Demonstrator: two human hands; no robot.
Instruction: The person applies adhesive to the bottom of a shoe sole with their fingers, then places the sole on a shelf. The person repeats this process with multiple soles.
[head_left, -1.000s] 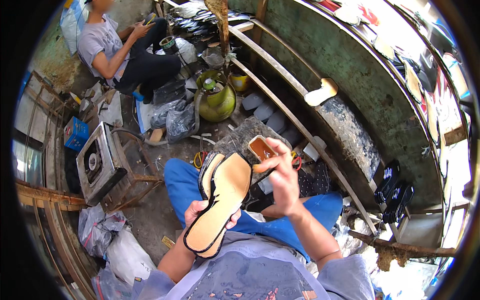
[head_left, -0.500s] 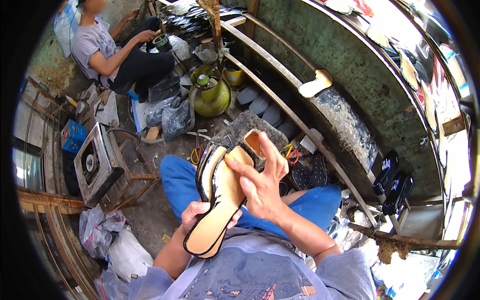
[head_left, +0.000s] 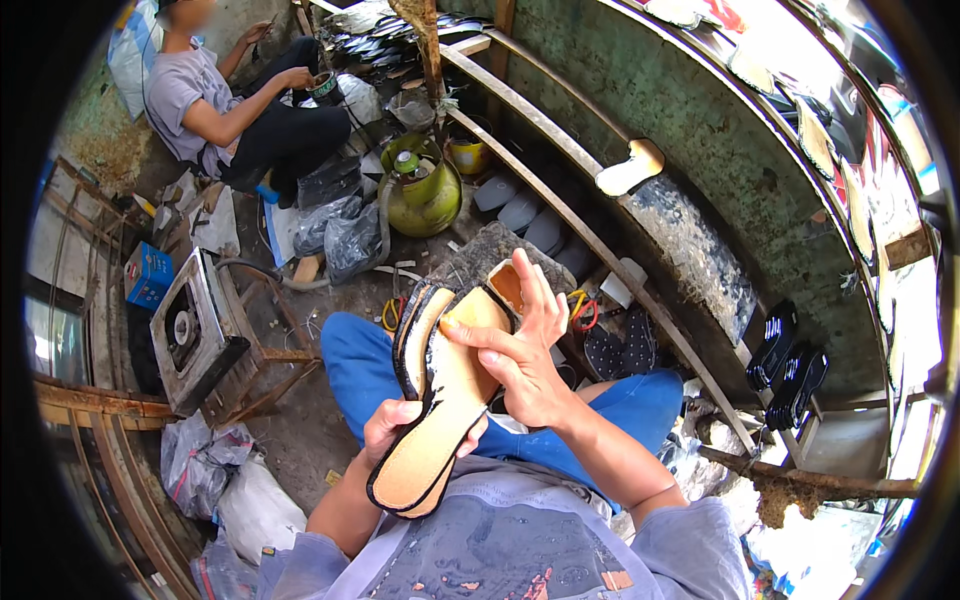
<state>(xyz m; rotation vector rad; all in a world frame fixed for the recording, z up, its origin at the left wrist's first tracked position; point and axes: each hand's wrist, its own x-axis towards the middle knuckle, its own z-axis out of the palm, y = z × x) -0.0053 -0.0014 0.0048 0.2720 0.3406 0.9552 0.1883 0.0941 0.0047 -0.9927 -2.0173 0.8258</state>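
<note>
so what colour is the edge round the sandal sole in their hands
Black; the sandal sole itself is tan. It shows best in the head view, held by the left hand.

A flat sandal sole (head_left: 440,400) with a tan insole face and black edging is held up over the lap, insole side toward the camera, its long axis running from lower left to upper right. The heel end sits lowest, cupped from beneath by the left hand (head_left: 400,428). The right hand (head_left: 520,355) presses its fingers (head_left: 475,332) on the toe part.
</note>
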